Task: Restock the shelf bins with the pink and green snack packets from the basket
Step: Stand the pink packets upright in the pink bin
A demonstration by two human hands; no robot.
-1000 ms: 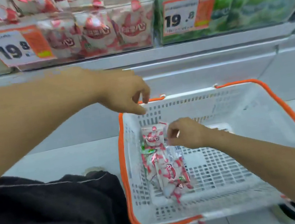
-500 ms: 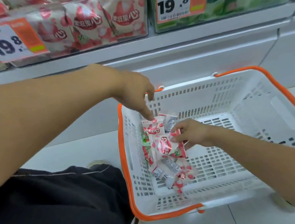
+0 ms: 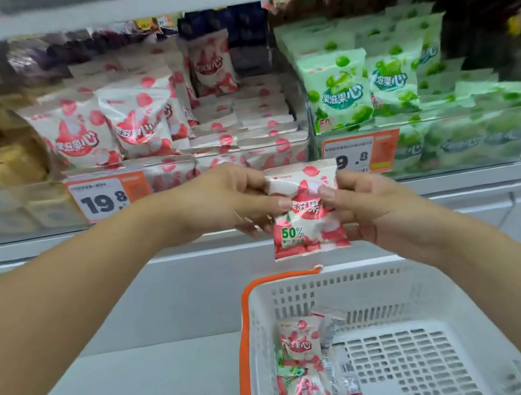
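Store aisle, grey shelving across the upper half of the frame, pale floor below. Clear-fronted shelf bins run along the middle shelf.

Pink packet (image 3: 305, 210) held upright at frame centre, in front of the shelf edge and above the basket. "50%" printed in green on its lower left. Left hand (image 3: 228, 203) pinches the packet's upper left edge, thumb on the front face. Right hand (image 3: 376, 208) grips the right edge, fingers curled round the side, thumb tip on the front. Both hands closed on the same packet; neither holds anything else.

Basket (image 3: 255, 355): white plastic, orange rim, lower centre-right of frame, on the floor. More pink packets (image 3: 300, 343) lie piled against its left wall; a scrap of green wrapper shows among them. Count unclear, lower ones blurred.

Pink bin (image 3: 279, 155), upper centre: front packets standing, flat stacks behind. Orange-and-white price tag (image 3: 109, 197) reads 19.8. Green bin (image 3: 485, 136) to its right, green packets (image 3: 337, 89) standing at front; its price tag (image 3: 369, 153) partly hidden by the held packet.

Far left bin holds tan packets, blurred. Dark clothing at lower left.
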